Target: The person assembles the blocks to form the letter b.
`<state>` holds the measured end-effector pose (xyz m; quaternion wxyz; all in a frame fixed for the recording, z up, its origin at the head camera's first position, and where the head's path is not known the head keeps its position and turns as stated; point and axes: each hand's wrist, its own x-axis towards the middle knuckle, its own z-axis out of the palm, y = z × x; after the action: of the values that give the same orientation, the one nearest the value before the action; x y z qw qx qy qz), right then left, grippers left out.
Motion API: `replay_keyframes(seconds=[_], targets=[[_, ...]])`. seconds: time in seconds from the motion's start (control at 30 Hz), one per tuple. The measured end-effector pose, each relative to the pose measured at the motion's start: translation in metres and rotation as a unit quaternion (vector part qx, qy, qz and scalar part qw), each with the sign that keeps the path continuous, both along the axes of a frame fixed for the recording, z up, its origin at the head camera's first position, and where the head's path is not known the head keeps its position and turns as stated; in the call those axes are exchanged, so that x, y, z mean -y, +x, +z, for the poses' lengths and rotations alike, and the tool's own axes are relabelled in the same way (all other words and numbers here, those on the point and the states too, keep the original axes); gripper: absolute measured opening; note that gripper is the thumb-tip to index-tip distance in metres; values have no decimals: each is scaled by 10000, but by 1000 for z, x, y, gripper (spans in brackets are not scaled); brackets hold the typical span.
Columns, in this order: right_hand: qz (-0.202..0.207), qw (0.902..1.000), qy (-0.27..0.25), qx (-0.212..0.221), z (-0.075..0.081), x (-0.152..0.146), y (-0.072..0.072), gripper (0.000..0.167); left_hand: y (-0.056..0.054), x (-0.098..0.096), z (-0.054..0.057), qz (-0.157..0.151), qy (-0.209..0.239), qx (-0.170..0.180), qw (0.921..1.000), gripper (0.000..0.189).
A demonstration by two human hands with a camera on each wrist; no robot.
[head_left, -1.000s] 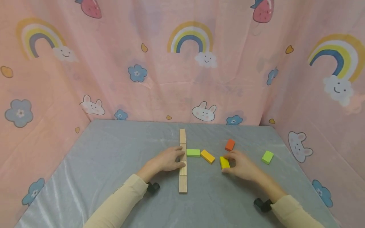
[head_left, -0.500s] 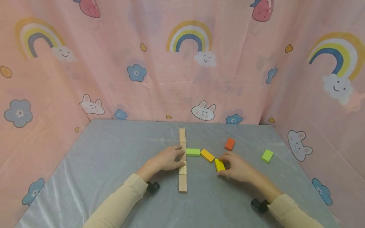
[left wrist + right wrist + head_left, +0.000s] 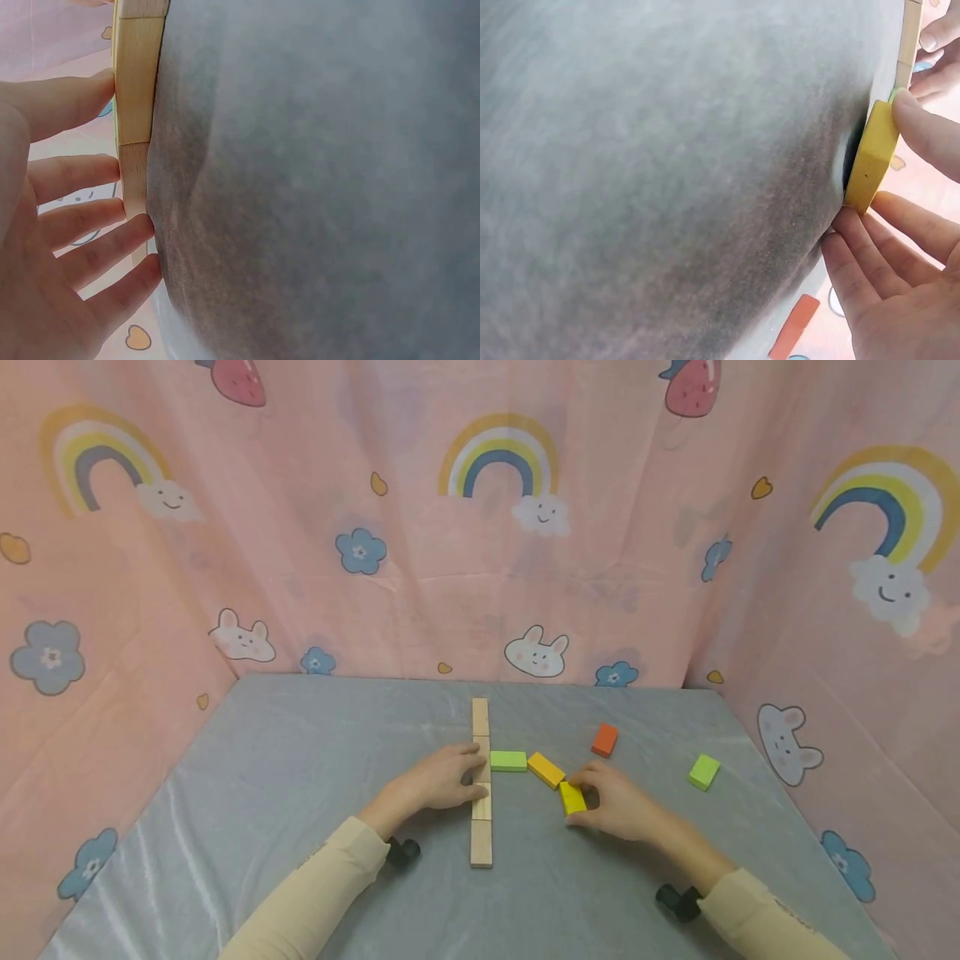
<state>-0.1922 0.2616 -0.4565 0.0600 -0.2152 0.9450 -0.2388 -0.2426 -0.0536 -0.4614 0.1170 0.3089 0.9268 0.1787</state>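
My left hand (image 3: 441, 778) rests its thumb and fingertips on a straight row of plain wooden blocks (image 3: 482, 845). In the left wrist view its fingers (image 3: 79, 169) reach out fairly straight against the row's wooden side. To the right, my right hand (image 3: 626, 800) pinches a yellow block (image 3: 572, 797) between thumb and fingers. That block lies on the cloth, its far corner at the near end of an orange-yellow block (image 3: 546, 770); whether they touch is hard to tell. A light green block (image 3: 508, 762) joins the wooden row to the orange-yellow one.
A red-orange block (image 3: 604, 740) lies beyond the right hand. Another green block (image 3: 704, 772) sits farther right. Grey cloth (image 3: 322, 727) covers the table, with a pink patterned curtain (image 3: 420, 610) around its back and sides.
My right hand has slid the yellow block left, up to the orange-yellow block's end. The left hand and the wooden row stay where they were.
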Motion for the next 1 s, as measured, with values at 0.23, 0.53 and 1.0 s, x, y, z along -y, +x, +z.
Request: replay_keyframes(seconds=[0.23, 0.53, 1.0], targets=[[38, 10000, -42, 10, 1, 1, 1, 54, 0, 0, 1, 18, 35, 0, 10000, 60], [11, 10000, -14, 17, 0, 1, 1, 53, 1, 0, 0, 47, 31, 13, 10000, 59], [49, 9999, 42, -123, 0, 0, 2, 53, 3, -1, 3, 23, 39, -29, 10000, 59]])
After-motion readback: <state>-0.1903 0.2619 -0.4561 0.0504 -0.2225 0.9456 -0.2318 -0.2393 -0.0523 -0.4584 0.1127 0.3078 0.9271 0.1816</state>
